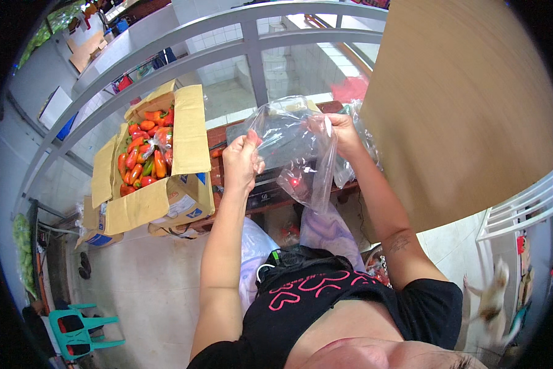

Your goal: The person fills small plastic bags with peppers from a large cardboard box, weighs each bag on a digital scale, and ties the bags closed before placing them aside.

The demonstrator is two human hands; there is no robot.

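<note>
Between my hands a clear plastic bag (292,132) is stretched out, its lower part hanging down. My left hand (242,158) is closed on one side of the bag, fingers curled in a fist. The other side is pinched in my right hand (343,136). Under the bag sits a flat grey-topped device with a dark front (265,195), which looks like a scale, with a small red light showing through the plastic. To the left, red and orange peppers (146,150) fill an open cardboard box (188,129), some with green patches.
A grey metal railing (252,37) curves behind the bench. A large brown board (461,111) stands at the right. More clear plastic (365,138) lies beside my right hand. At the lower left is a green plastic chair (79,332); a cat-like animal (494,301) is at the lower right.
</note>
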